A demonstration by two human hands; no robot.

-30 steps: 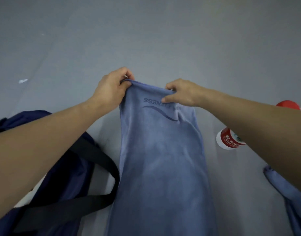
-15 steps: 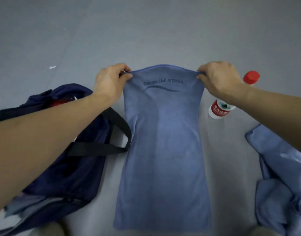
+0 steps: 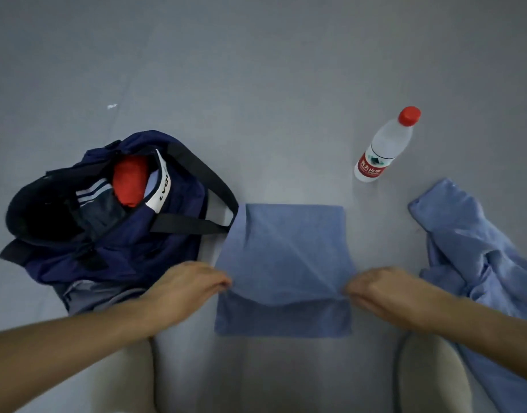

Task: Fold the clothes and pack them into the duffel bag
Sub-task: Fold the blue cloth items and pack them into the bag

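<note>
A blue cloth point(image 3: 286, 254) lies on the grey floor in front of me, its far half doubled back toward me over the near half. My left hand point(image 3: 190, 289) pinches the folded-over edge at its left corner. My right hand point(image 3: 381, 289) pinches the same edge at its right corner. Both hands are motion-blurred. To the left stands the open navy duffel bag point(image 3: 155, 245) with black straps; a red garment point(image 3: 129, 183), a striped dark garment and a dark cap show inside it.
A water bottle point(image 3: 384, 144) with a red cap lies on the floor beyond the cloth to the right. A crumpled light blue shirt point(image 3: 476, 251) lies at the right. My light-trousered knees point(image 3: 122, 380) are at the bottom edge.
Both hands carried the cloth's top edge down and toward me, folding it over the lower part. The printed logo is now hidden and my view has tilted down.
</note>
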